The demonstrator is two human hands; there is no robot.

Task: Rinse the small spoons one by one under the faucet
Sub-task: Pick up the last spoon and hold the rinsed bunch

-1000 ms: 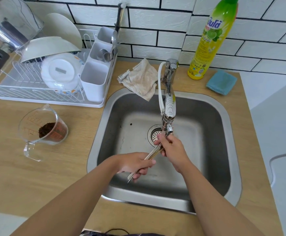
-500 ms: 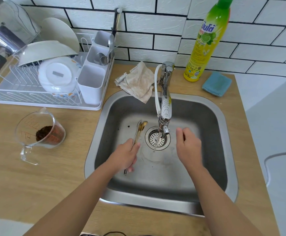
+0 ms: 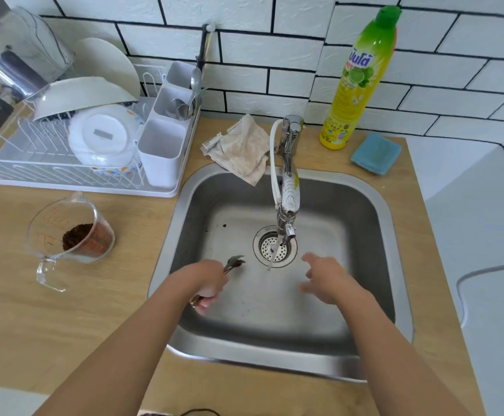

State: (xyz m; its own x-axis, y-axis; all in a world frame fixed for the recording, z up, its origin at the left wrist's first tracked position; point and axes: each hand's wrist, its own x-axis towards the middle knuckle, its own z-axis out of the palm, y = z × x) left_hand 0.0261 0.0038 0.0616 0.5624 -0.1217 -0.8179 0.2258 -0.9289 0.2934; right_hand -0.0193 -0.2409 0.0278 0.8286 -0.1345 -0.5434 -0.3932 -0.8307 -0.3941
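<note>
Spoons (image 3: 233,263) apparently gripped, left hand (image 3: 207,282) fisted

Left hand (image 3: 207,283) pulled the spoons (image 3: 234,263) back left.

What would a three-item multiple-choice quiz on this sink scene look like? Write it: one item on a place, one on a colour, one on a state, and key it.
1. Where does the measuring cup with brown powder stand?
A. On the counter left of the sink
B. In the dish rack
C. Inside the sink

2. What colour is the dish soap bottle's cap?
A. Red
B. Green
C. White

3. What are the hands doing?
A. Both empty
B. Right grips spoons
C. Left hand grips the small spoons, right hand open

Answers: 1 A, it stands on the wood beside the basin; 2 B, the cap is green; 3 C, the spoons stick out of the left fist while the right fingers are spread.
</note>
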